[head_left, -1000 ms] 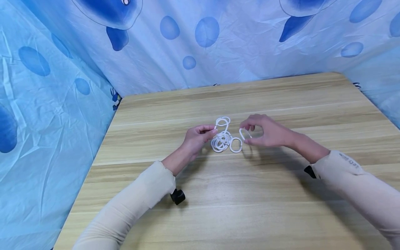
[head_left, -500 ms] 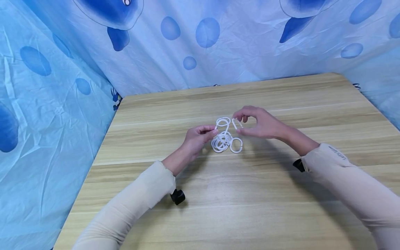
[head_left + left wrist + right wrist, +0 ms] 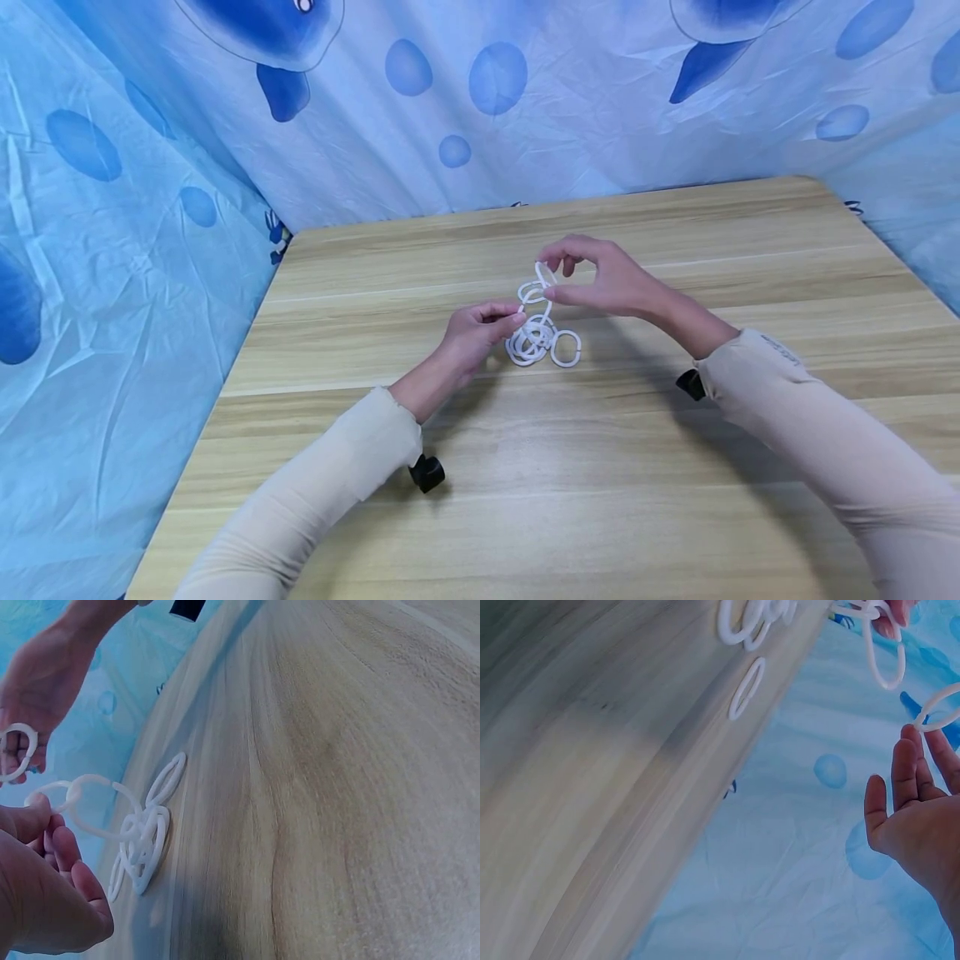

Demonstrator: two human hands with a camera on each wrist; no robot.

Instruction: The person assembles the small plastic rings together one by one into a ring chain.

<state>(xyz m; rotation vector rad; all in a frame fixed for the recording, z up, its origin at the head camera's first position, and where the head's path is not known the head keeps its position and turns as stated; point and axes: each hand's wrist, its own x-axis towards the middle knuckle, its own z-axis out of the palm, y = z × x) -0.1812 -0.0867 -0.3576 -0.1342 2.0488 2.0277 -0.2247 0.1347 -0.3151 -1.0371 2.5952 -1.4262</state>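
Observation:
A pile of white open rings (image 3: 534,340) lies mid-table, part of it linked into a chain. My left hand (image 3: 516,315) pinches the chain's top ring (image 3: 531,292), lifting it off the pile (image 3: 142,847). My right hand (image 3: 546,271) pinches a single loose ring (image 3: 541,272) between thumb and forefinger, just above and beside that top ring. In the left wrist view the loose ring (image 3: 19,750) hangs close to the chain ring (image 3: 94,804); whether they touch is unclear. One ring (image 3: 746,688) lies flat at the pile's right side.
The wooden table (image 3: 600,467) has bare surface all round the pile. Blue patterned cloth (image 3: 135,250) hangs behind and along the left edge. Small black wrist mounts (image 3: 426,472) sit under both beige sleeves.
My right hand has carried the loose ring up and to the left, from beside the pile to the ring held by my left hand. The left hand has stayed put.

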